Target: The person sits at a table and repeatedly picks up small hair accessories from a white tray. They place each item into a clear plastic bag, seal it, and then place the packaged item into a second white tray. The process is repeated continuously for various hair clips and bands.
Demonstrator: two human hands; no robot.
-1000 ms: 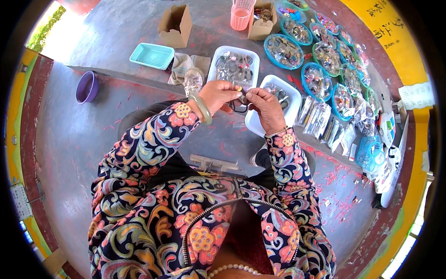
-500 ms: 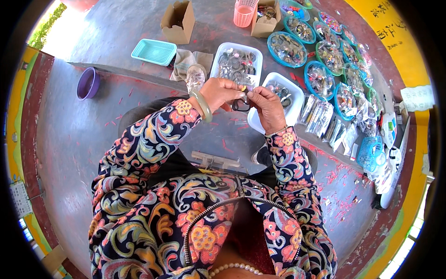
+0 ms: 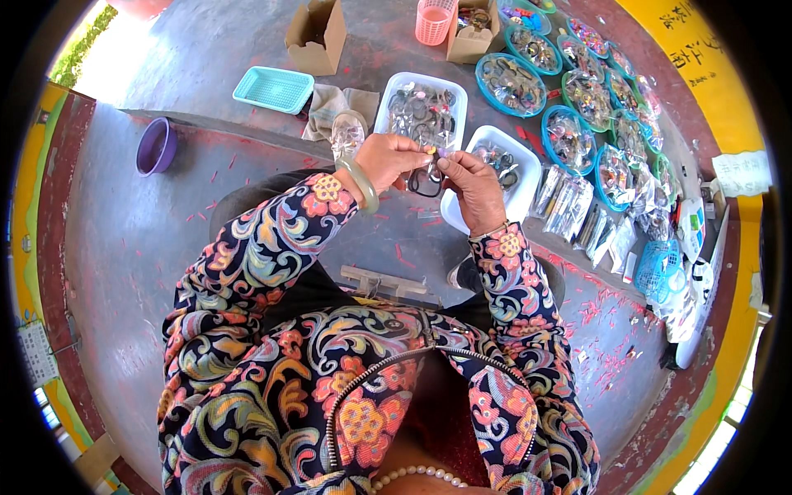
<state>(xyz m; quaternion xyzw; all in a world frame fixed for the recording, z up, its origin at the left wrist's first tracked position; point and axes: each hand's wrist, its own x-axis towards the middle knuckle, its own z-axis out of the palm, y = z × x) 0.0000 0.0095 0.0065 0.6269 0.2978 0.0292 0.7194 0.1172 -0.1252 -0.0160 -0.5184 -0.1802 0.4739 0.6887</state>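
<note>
A black hair tie [image 3: 424, 183] with a small yellow and purple ornament is pinched between my two hands, its dark loop hanging below the fingertips. My left hand [image 3: 386, 162], with a pale bangle at the wrist, has thumb and fingers closed on the ornament end. My right hand [image 3: 476, 188] pinches the same piece from the right. Just beyond my hands a white tray [image 3: 422, 77] holds many dark loops like this one. A second white tray [image 3: 530, 183], with more loops, lies partly behind my right hand.
Blue and green baskets [image 3: 544, 136] of bagged goods crowd the right, near clear packets [image 3: 569, 202]. Farther off are a cardboard box [image 3: 327, 51], a pink basket [image 3: 433, 23] and a turquoise basket [image 3: 276, 92]. A purple basin [image 3: 155, 148] stands left. A wooden bench [image 3: 384, 280] is below.
The hair tie's black loop has swung slightly left and hangs more fully in view. Both hands have stayed nearly in place, still pinching it.
</note>
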